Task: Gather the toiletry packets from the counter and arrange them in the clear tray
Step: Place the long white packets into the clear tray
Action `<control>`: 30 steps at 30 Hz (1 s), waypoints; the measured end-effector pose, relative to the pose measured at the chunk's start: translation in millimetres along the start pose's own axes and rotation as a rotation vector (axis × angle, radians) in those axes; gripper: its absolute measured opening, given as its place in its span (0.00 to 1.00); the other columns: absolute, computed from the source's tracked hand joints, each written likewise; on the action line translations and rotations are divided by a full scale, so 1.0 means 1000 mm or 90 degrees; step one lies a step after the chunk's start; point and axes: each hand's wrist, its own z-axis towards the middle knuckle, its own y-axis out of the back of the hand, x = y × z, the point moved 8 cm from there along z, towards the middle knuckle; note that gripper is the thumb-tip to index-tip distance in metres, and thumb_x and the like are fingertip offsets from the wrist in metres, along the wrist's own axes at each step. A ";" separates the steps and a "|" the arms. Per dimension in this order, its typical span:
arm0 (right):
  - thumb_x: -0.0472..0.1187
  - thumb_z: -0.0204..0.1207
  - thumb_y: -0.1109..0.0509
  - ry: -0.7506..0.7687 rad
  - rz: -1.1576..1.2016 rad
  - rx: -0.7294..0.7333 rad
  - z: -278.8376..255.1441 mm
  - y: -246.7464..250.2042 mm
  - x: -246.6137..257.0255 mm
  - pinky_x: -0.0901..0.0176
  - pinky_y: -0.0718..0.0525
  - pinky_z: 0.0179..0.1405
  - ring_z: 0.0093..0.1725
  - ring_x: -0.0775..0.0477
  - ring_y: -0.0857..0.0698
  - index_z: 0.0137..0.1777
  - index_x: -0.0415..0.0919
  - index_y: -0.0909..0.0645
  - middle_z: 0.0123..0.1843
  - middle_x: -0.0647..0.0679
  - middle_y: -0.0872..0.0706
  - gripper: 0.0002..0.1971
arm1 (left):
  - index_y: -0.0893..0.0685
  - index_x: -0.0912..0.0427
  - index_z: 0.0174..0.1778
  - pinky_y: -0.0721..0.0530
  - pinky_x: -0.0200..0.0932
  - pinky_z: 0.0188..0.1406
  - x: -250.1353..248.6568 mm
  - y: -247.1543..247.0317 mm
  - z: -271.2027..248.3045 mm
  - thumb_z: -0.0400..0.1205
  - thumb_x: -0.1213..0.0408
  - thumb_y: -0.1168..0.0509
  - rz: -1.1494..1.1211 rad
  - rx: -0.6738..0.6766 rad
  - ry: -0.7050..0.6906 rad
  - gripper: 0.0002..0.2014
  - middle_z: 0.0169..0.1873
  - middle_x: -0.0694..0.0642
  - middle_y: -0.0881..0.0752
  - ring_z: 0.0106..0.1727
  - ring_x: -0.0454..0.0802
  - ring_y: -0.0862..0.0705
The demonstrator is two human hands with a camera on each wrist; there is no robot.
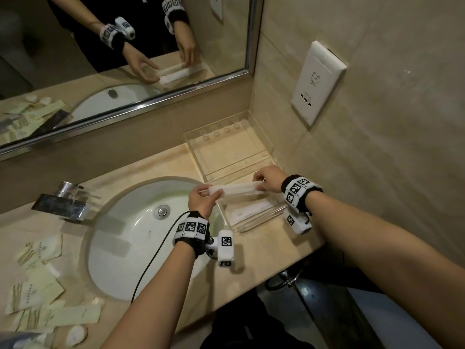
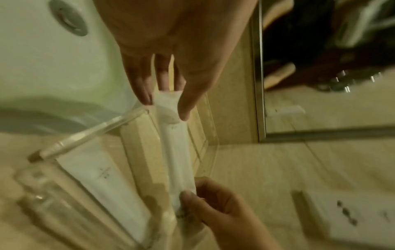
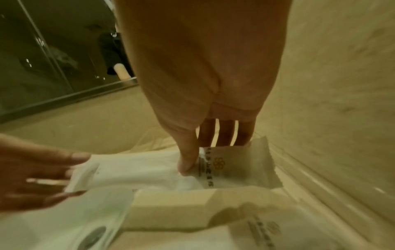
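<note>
A white oval sink (image 1: 125, 248) is sunk into a beige stone counter (image 1: 264, 245), with a chrome faucet (image 1: 63, 205) on the counter at its left rim. Behind the sink a metal-framed mirror (image 1: 125, 46) covers the wall. To the sink's right, beige tiled wall (image 1: 390, 147) carries a white socket plate (image 1: 318, 81).

Dim warm yellowish indoor light. Head view sharp, wide-angle bend at edges. Both wrist views blurry, noisy, soft focus; glare on sink (image 1: 130, 238) rim.

Far half of clear tray (image 1: 227, 137) bare
</note>
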 end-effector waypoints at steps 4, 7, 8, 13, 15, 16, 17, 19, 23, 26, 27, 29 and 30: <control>0.36 0.76 0.26 -0.029 -0.032 0.058 -0.009 -0.019 -0.021 0.51 0.17 0.59 0.54 0.41 0.13 0.60 0.43 0.14 0.56 0.40 0.11 0.13 | 0.12 0.57 0.50 0.18 0.45 0.52 -0.007 -0.015 -0.007 0.73 0.70 0.26 0.223 0.042 -0.111 0.11 0.47 0.56 0.14 0.48 0.53 0.17; 0.34 0.77 0.28 -0.032 -0.059 0.080 -0.015 -0.029 -0.028 0.54 0.19 0.59 0.58 0.42 0.14 0.61 0.42 0.14 0.59 0.41 0.13 0.13 | 0.11 0.58 0.52 0.23 0.39 0.49 -0.005 -0.034 -0.014 0.75 0.70 0.27 0.330 0.120 -0.144 0.11 0.51 0.57 0.12 0.47 0.49 0.20; 0.33 0.78 0.29 -0.033 -0.067 0.085 -0.016 -0.031 -0.030 0.55 0.20 0.59 0.59 0.42 0.15 0.61 0.41 0.14 0.60 0.41 0.13 0.13 | 0.11 0.58 0.53 0.23 0.38 0.50 -0.003 -0.040 -0.016 0.75 0.71 0.28 0.360 0.146 -0.143 0.11 0.52 0.58 0.12 0.48 0.48 0.20; 0.31 0.78 0.31 -0.036 -0.048 0.058 -0.018 -0.036 -0.038 0.59 0.21 0.58 0.60 0.43 0.14 0.60 0.40 0.13 0.61 0.43 0.12 0.13 | 0.13 0.60 0.59 0.22 0.41 0.63 0.015 -0.061 -0.019 0.77 0.72 0.30 0.494 0.222 -0.130 0.15 0.58 0.59 0.12 0.59 0.55 0.15; 0.31 0.76 0.29 -0.031 -0.054 0.042 -0.018 -0.037 -0.039 0.58 0.20 0.58 0.59 0.43 0.15 0.61 0.41 0.14 0.60 0.43 0.14 0.15 | 0.15 0.61 0.63 0.23 0.42 0.69 0.022 -0.066 -0.020 0.77 0.71 0.31 0.535 0.237 -0.134 0.17 0.62 0.59 0.14 0.64 0.55 0.17; 0.31 0.75 0.28 -0.029 -0.055 0.031 -0.018 -0.036 -0.040 0.58 0.20 0.58 0.60 0.43 0.15 0.61 0.41 0.14 0.60 0.43 0.15 0.15 | 0.16 0.61 0.65 0.25 0.43 0.71 0.026 -0.068 -0.021 0.77 0.71 0.31 0.551 0.244 -0.139 0.18 0.64 0.59 0.15 0.66 0.55 0.18; 0.31 0.75 0.28 -0.026 -0.056 0.021 -0.018 -0.036 -0.042 0.59 0.21 0.58 0.60 0.43 0.16 0.61 0.41 0.15 0.61 0.43 0.16 0.15 | 0.17 0.61 0.66 0.25 0.43 0.72 0.027 -0.070 -0.021 0.78 0.71 0.31 0.563 0.247 -0.144 0.19 0.64 0.59 0.16 0.67 0.55 0.19; 0.31 0.76 0.29 -0.025 -0.058 0.009 -0.018 -0.036 -0.046 0.59 0.22 0.59 0.61 0.43 0.17 0.63 0.42 0.15 0.62 0.42 0.18 0.16 | 0.16 0.61 0.64 0.25 0.43 0.70 0.028 -0.072 -0.021 0.77 0.72 0.31 0.576 0.243 -0.157 0.18 0.63 0.60 0.15 0.66 0.56 0.19; 0.32 0.78 0.32 -0.036 -0.057 0.023 -0.017 -0.040 -0.054 0.52 0.20 0.66 0.64 0.41 0.17 0.65 0.44 0.15 0.66 0.42 0.17 0.17 | 0.13 0.60 0.58 0.24 0.40 0.62 0.028 -0.073 -0.022 0.78 0.73 0.34 0.586 0.218 -0.183 0.14 0.58 0.60 0.15 0.62 0.56 0.17; 0.33 0.78 0.31 -0.032 -0.061 0.027 -0.016 -0.041 -0.056 0.51 0.19 0.66 0.64 0.41 0.17 0.67 0.45 0.16 0.67 0.42 0.18 0.18 | 0.12 0.59 0.54 0.22 0.39 0.56 0.028 -0.073 -0.022 0.78 0.74 0.37 0.583 0.208 -0.178 0.13 0.55 0.60 0.14 0.57 0.55 0.15; 0.33 0.78 0.31 -0.031 -0.064 0.028 -0.015 -0.042 -0.057 0.50 0.19 0.66 0.64 0.41 0.17 0.67 0.45 0.16 0.67 0.43 0.17 0.18 | 0.12 0.59 0.53 0.21 0.38 0.54 0.028 -0.073 -0.022 0.78 0.75 0.37 0.584 0.211 -0.177 0.13 0.54 0.60 0.14 0.55 0.55 0.15; 0.34 0.78 0.31 -0.030 -0.065 0.028 -0.016 -0.041 -0.057 0.49 0.19 0.65 0.63 0.42 0.16 0.65 0.46 0.15 0.65 0.43 0.16 0.17 | 0.12 0.58 0.53 0.20 0.39 0.53 0.025 -0.075 -0.023 0.77 0.75 0.36 0.597 0.221 -0.180 0.13 0.52 0.60 0.13 0.53 0.55 0.14; 0.34 0.77 0.31 -0.027 -0.066 0.023 -0.016 -0.039 -0.056 0.49 0.18 0.65 0.62 0.42 0.16 0.64 0.46 0.14 0.64 0.43 0.15 0.16 | 0.13 0.59 0.53 0.19 0.40 0.53 0.023 -0.075 -0.023 0.76 0.76 0.35 0.603 0.228 -0.184 0.14 0.52 0.61 0.13 0.52 0.55 0.14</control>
